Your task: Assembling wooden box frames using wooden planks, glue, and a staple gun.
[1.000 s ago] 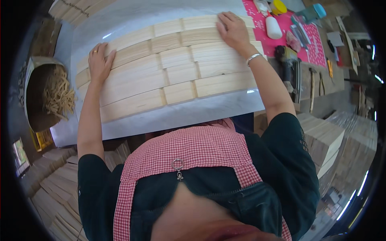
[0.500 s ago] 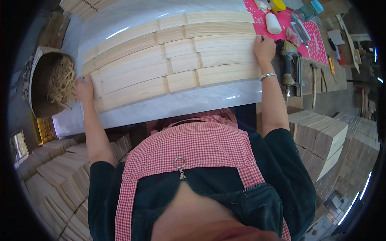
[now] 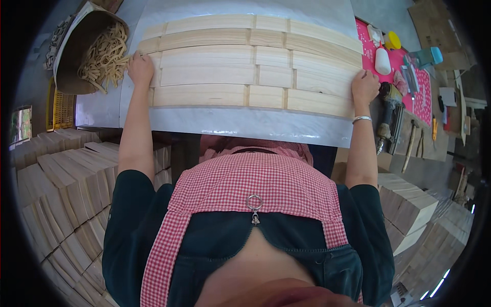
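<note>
Pale wooden boards (image 3: 204, 74) lie side by side in several long rows on the table, with crosswise strips of wood showing in the gaps between their pieces. My left hand (image 3: 140, 69) is closed against the left end of the middle rows, its fingers curled at the edge. At the opposite end, my right hand (image 3: 365, 88) is closed too, its bent fingers against the right edge of the boards. A metal bangle (image 3: 362, 118) circles my right wrist. The undersides of the boards are hidden.
Beyond my left hand stands an open container (image 3: 69, 56) of thin wooden strips (image 3: 106, 55). To the right lie a nail gun (image 3: 389, 115), a hammer (image 3: 409, 146), a white glue bottle (image 3: 382, 61) and a pink mat (image 3: 422, 87). Stacked wood blocks (image 3: 76, 174) fill the lower left.
The view has turned, so the boards appear more level and farther right. Both hands remain at the board ends; my right hand sits slightly nearer to me along the right edge.
</note>
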`<state>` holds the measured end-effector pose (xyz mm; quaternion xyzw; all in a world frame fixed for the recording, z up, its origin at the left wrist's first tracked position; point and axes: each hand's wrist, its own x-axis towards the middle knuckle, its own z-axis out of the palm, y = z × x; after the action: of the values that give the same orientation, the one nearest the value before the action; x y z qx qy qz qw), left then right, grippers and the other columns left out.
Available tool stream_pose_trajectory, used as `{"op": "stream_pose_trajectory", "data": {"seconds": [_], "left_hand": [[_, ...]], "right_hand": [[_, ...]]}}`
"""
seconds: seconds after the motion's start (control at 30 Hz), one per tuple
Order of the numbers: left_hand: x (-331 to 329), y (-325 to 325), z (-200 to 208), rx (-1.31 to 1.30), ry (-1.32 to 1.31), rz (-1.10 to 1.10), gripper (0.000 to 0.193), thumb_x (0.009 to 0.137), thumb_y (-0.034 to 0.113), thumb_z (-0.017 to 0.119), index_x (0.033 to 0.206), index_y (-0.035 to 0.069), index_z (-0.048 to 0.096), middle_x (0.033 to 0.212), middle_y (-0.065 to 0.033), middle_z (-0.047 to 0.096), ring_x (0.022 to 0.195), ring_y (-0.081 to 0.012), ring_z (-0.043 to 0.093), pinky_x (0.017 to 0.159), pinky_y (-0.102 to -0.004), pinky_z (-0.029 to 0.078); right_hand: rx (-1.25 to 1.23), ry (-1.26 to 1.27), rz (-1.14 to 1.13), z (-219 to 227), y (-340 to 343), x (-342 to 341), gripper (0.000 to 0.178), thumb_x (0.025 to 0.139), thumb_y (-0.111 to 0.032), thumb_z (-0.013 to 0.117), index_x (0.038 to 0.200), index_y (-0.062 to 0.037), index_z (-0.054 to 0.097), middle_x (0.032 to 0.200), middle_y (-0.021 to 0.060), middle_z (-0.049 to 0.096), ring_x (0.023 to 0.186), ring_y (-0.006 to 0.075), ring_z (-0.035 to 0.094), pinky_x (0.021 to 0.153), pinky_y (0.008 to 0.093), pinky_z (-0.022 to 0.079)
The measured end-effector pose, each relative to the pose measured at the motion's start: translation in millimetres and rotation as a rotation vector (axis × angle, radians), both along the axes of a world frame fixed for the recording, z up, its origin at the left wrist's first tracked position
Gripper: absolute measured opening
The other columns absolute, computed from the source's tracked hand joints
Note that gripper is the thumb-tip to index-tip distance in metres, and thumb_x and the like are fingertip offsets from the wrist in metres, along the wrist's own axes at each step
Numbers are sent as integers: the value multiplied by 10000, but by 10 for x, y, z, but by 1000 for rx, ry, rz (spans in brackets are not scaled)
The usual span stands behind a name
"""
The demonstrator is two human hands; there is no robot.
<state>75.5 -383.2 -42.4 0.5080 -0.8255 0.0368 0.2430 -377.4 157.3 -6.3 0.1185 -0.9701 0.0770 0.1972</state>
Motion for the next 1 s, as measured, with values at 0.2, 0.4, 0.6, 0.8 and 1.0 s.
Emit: {"op": "stream_pose_trajectory", "data": {"seconds": [0.2,0.4,0.6,0.8,1.0], "left_hand": [[120,-100,-52,8,-145,-90,445,950,291,513,1273,10,637,1295,-229,633,1126,-446,593,976,-503,473],[-131,38,128,100,-63,-26,490,970,351,519,1311,16,625,1353,-225,612,1171,-432,579,1009,-493,457],[-264,-285,0,-17,-15,-65,524,977,403,532,1326,24,625,1373,-220,610,1196,-421,571,1041,-468,436],[-250,-331,-37,21,-78,-113,539,978,422,533,1339,32,623,1383,-200,612,1205,-409,568,1048,-450,428],[-284,-344,3,-31,-107,-138,536,982,431,525,1328,35,630,1323,-173,656,1181,-383,588,1047,-441,426]], "right_hand": [[7,-16,20,48,-123,83,354,965,-326,523,1099,-75,734,1114,193,677,997,429,629,868,519,512],[56,-89,-22,237,-121,35,352,964,-320,534,1110,-61,721,1126,200,668,1004,436,628,881,513,510],[-181,-57,113,93,-315,-431,372,966,-321,532,1122,-33,709,1129,209,668,1008,443,629,891,504,510],[-183,-57,161,-75,-368,-503,382,968,-315,524,1115,-13,705,1112,227,677,997,440,636,896,496,513],[-135,-67,168,61,-417,-527,382,967,-306,522,1122,-8,705,1072,239,689,979,442,639,890,498,516]]}}
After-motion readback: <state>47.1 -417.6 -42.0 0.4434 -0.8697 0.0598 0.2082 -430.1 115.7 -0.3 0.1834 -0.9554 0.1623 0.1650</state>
